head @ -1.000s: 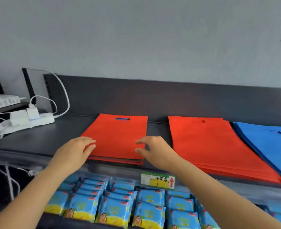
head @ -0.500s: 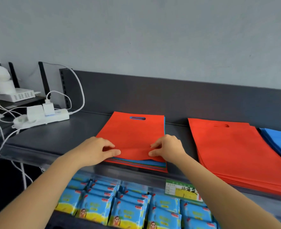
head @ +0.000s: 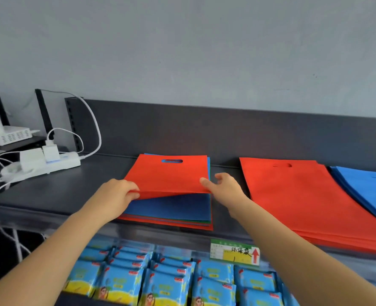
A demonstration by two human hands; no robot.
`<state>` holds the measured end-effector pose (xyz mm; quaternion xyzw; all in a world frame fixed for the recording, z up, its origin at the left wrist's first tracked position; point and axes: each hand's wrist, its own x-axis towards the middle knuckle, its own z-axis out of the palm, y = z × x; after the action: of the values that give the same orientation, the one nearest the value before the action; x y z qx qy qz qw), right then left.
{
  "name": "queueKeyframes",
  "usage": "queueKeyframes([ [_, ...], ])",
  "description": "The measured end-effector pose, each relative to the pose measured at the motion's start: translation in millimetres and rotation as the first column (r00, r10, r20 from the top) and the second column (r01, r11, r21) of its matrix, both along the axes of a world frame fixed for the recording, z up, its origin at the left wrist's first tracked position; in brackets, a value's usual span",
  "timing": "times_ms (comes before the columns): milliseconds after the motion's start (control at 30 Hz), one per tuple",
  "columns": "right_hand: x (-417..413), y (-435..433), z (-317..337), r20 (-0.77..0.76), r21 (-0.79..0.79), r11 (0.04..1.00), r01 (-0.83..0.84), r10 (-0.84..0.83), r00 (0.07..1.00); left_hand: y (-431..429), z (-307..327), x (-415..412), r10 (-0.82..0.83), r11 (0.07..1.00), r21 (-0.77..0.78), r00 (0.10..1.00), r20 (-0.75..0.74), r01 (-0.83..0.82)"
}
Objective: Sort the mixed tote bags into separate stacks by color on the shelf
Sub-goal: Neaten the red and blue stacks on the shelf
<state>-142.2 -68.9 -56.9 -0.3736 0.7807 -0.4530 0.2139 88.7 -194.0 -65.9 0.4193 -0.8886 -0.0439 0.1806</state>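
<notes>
A small mixed stack of tote bags [head: 171,217] lies at the middle of the dark shelf [head: 72,195]. Its top bag is red [head: 169,175], with a slot handle at the far end. My left hand [head: 118,195] pinches that bag's near left corner and my right hand [head: 224,188] pinches its near right corner. The near edge is lifted off the stack. Under it lies a blue bag [head: 171,206], with green and red edges below. A big red stack [head: 304,199] lies to the right, and a blue stack [head: 368,186] at the far right.
A white power strip [head: 48,164] with plugs and cables sits at the shelf's left end, beside a white router [head: 8,135]. A price label [head: 234,252] hangs on the shelf's front edge. Several blue snack packs [head: 160,281] fill the shelf below.
Both hands moved onto the small stack, took hold of the top red bag's near corners and raised its near edge, uncovering the blue bag underneath.
</notes>
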Motion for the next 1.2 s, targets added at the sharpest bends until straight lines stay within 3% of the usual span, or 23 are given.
queueKeyframes([
  [67,-6.9,10.0,10.3,0.396,-0.048,0.999,-0.011,0.029,0.918,8.6,4.7,-3.5,-0.032,0.996,-0.081,0.996,-0.085,0.025],
  [100,-8.9,14.4,15.8,0.538,-0.066,0.997,-0.045,0.074,0.839,16.1,8.9,-6.4,-0.049,0.992,-0.123,0.992,-0.116,0.034],
  [133,-11.6,17.7,19.1,0.583,-0.082,0.995,-0.059,0.096,0.807,24.7,13.6,-9.8,-0.062,0.987,-0.155,0.989,-0.132,0.041],
  [200,-20.1,21.8,23.1,0.491,-0.109,0.994,-0.028,0.078,0.868,42.6,23.0,-17.1,-0.091,0.977,-0.204,0.987,-0.133,0.063],
  [267,-31.5,28.3,30.1,0.300,-0.130,0.991,0.029,0.011,0.954,59.5,30.4,-28.5,-0.106,0.967,-0.243,0.989,-0.100,0.079],
  [433,-66.7,59.4,63.2,0.076,-0.316,0.948,-0.041,0.069,0.995,100.0,39.4,-73.3,-0.198,0.941,-0.306,0.968,-0.153,0.143],
  [567,-106.3,111.2,91.8,0.032,-0.490,0.869,-0.071,0.100,0.995,133.3,36.6,-119.3,-0.315,0.886,-0.403,0.935,-0.163,0.228],
  [667,-132.6,150.9,89.0,0.077,-0.502,0.864,-0.034,0.084,0.994,156.5,30.8,-154.1,-0.388,0.858,-0.423,0.907,-0.165,0.290],
  [800,-176.7,192.1,51.3,0.086,-0.331,0.930,0.159,-0.138,0.987,181.7,19.4,-203.8,-0.417,0.892,-0.242,0.902,-0.110,0.383],
  [900,-203.3,213.7,23.1,-0.166,0.011,0.955,0.297,-0.291,0.942,184.6,-0.2,-229.9,-0.450,0.889,-0.033,0.884,0.131,0.457],
  [1000,-215.8,222.0,1.1,-0.326,0.213,0.939,0.271,-0.193,0.925,184.4,-13.1,-240.6,-0.475,0.880,0.124,0.851,0.224,0.458],
  [1100,-219.4,219.1,-4.7,-0.364,0.262,0.931,0.255,-0.150,0.919,185.4,-10.3,-241.7,-0.502,0.862,0.194,0.840,0.204,0.468],
  [1200,-214.3,208.0,0.4,-0.522,0.272,0.925,0.266,-0.091,0.848,187.7,-6.0,-235.2,-0.524,0.850,0.179,0.830,0.191,0.496],
])
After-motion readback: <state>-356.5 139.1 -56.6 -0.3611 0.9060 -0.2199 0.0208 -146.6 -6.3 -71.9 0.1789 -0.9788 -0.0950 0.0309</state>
